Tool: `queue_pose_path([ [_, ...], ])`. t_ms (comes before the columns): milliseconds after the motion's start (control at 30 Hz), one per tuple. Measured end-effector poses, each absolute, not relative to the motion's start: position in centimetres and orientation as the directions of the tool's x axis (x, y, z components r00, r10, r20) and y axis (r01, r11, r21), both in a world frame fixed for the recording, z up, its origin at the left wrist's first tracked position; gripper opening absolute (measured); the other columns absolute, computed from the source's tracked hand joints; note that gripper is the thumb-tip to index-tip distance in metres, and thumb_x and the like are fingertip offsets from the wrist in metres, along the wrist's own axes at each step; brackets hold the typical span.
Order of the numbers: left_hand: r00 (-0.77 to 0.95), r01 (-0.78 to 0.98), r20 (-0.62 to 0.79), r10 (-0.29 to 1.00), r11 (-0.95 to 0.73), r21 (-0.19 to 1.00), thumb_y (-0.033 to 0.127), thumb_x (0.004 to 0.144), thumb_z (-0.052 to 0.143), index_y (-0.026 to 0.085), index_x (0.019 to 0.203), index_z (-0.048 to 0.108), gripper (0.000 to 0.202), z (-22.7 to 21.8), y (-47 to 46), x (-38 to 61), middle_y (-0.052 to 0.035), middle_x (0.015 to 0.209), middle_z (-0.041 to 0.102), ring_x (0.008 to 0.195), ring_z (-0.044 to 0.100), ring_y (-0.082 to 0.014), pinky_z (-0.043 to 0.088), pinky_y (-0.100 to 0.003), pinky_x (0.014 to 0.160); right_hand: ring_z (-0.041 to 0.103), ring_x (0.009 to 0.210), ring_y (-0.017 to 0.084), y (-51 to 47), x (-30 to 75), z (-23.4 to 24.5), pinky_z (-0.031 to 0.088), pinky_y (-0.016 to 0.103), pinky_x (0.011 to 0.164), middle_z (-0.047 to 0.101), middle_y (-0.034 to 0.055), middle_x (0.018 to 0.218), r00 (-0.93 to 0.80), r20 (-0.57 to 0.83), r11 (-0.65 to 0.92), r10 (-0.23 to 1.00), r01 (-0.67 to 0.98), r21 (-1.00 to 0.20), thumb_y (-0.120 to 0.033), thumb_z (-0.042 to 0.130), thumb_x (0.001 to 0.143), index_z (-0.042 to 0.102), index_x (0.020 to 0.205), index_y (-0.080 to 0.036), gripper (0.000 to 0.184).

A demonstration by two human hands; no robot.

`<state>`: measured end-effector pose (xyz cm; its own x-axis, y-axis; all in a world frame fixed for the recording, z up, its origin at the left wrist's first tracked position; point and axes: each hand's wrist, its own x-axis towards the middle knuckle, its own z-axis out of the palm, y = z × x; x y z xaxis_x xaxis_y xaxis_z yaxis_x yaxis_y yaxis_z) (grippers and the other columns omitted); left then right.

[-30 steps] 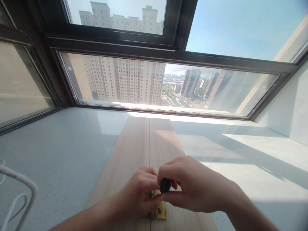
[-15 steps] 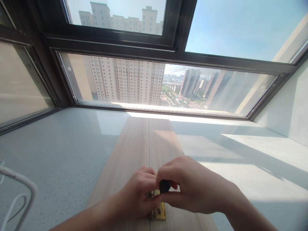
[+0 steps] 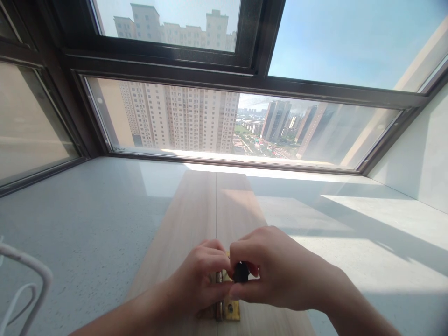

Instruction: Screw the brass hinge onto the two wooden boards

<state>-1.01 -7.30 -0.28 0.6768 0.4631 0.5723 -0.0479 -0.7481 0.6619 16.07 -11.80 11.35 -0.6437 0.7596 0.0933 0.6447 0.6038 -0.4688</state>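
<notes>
My right hand (image 3: 276, 270) is closed around the black handle of a screwdriver (image 3: 241, 272), seen nearly end-on above a brass hinge (image 3: 231, 310). The tool's shaft and tip are hidden below the handle. My left hand (image 3: 206, 273) is pinched close beside it, thumb and fingers meeting under the handle; what they grip is out of sight. The hinge lies over the seam between two pale wooden boards (image 3: 196, 210), its knuckle along the gap. A screw head or hole shows in its near right leaf, and my left hand covers most of the left leaf.
The boards lie on a white speckled sill (image 3: 105, 219) that runs up to a dark window frame (image 3: 238, 163). White bent tubing or cable (image 3: 38, 268) stands at the left edge. A white wall (image 3: 427, 149) rises on the right.
Both hands stay at the hinge. My left fingers have shifted slightly, exposing more of the hinge knuckle, and the screwdriver handle has turned or tilted a little in my right hand.
</notes>
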Motion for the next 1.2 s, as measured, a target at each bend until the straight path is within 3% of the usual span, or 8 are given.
queue_pose_path([
  [133, 0.679, -0.052, 0.583, 0.447, -0.762, 0.646, 0.032, 0.085, 0.061, 0.017, 0.073, 0.066, 0.019, -0.7, -7.2, -1.0, -0.0041, 0.071, 0.07, 0.076, 0.062, -0.0173, 0.046, -0.029, 0.075, 0.044, 0.054, 0.006, -11.8, 15.9, 11.4, 0.025, 0.021, 0.051, 0.056, -0.0079, 0.061, -0.616, 0.088, 0.589, 0.783, 0.688, -0.425, -0.03, 0.075, 0.072, 0.059, 0.071, -0.021, 0.018],
  [233, 0.681, -0.042, 0.593, 0.429, -0.786, 0.617, 0.022, 0.081, 0.061, 0.018, 0.08, 0.066, 0.007, -0.6, -7.4, -0.9, -0.0048, 0.081, 0.071, 0.082, 0.063, -0.0179, 0.046, -0.029, 0.077, 0.051, 0.061, 0.008, -11.8, 16.1, 11.7, 0.028, 0.021, 0.054, 0.062, -0.0054, 0.071, -0.631, 0.058, 0.592, 0.773, 0.687, -0.421, -0.027, 0.071, 0.074, 0.061, 0.079, -0.022, 0.013],
  [333, 0.702, -0.038, 0.574, 0.422, -0.783, 0.621, 0.012, 0.076, 0.057, 0.019, 0.088, 0.067, 0.017, -0.1, -7.6, -1.0, -0.0039, 0.087, 0.071, 0.082, 0.063, -0.0166, 0.046, -0.03, 0.081, 0.05, 0.06, 0.007, -11.9, 16.3, 11.8, 0.029, 0.02, 0.055, 0.061, -0.0063, 0.071, -0.652, 0.063, 0.606, 0.756, 0.661, -0.443, -0.016, 0.066, 0.073, 0.061, 0.08, -0.023, 0.011],
  [467, 0.682, -0.061, 0.587, 0.436, -0.766, 0.64, 0.024, 0.081, 0.061, 0.017, 0.084, 0.066, 0.009, 0.1, -7.6, -0.9, -0.0051, 0.085, 0.071, 0.081, 0.063, -0.0166, 0.047, -0.029, 0.079, 0.044, 0.055, 0.006, -11.8, 16.1, 11.6, 0.027, 0.02, 0.052, 0.056, -0.0082, 0.063, -0.635, 0.091, 0.599, 0.768, 0.66, -0.454, -0.019, 0.07, 0.071, 0.058, 0.072, -0.021, 0.012],
  [600, 0.657, -0.076, 0.616, 0.435, -0.775, 0.628, 0.036, 0.088, 0.057, 0.016, 0.074, 0.064, 0.025, -0.4, -7.5, -0.8, -0.0052, 0.075, 0.068, 0.077, 0.062, -0.0162, 0.047, -0.028, 0.076, 0.048, 0.058, 0.007, -11.9, 16.0, 11.6, 0.027, 0.021, 0.053, 0.06, -0.0069, 0.066, -0.623, 0.079, 0.588, 0.778, 0.678, -0.441, -0.028, 0.074, 0.072, 0.061, 0.076, -0.022, 0.015],
  [800, 0.695, -0.048, 0.589, 0.412, -0.791, 0.61, 0.028, 0.086, 0.055, 0.017, 0.086, 0.066, 0.015, -0.4, -7.5, -0.8, -0.005, 0.077, 0.069, 0.08, 0.063, -0.0173, 0.047, -0.03, 0.08, 0.052, 0.058, 0.009, -11.9, 16.1, 11.7, 0.028, 0.023, 0.054, 0.063, -0.0033, 0.069, -0.646, 0.019, 0.594, 0.763, 0.689, -0.414, -0.022, 0.066, 0.075, 0.064, 0.075, -0.02, 0.003],
  [1000, 0.68, -0.005, 0.575, 0.456, -0.781, 0.624, 0.034, 0.087, 0.057, 0.016, 0.073, 0.065, 0.024, -0.9, -7.3, -0.9, -0.0055, 0.071, 0.066, 0.076, 0.062, -0.0169, 0.047, -0.028, 0.073, 0.049, 0.058, 0.01, -11.8, 16.1, 11.7, 0.026, 0.023, 0.053, 0.061, -0.0039, 0.066, -0.608, 0.04, 0.572, 0.793, 0.722, -0.388, -0.035, 0.073, 0.074, 0.064, 0.075, -0.021, 0.016],
  [1200, 0.709, -0.055, 0.586, 0.392, -0.798, 0.6, 0.023, 0.086, 0.054, 0.018, 0.089, 0.066, 0.013, -0.2, -7.5, -1.0, -0.0058, 0.086, 0.071, 0.083, 0.064, -0.017, 0.046, -0.03, 0.08, 0.049, 0.058, 0.007, -12.2, 16.3, 11.8, 0.029, 0.02, 0.054, 0.061, -0.0062, 0.068, -0.65, 0.068, 0.611, 0.757, 0.667, -0.428, -0.019, 0.066, 0.075, 0.063, 0.079, -0.022, 0.006],
])
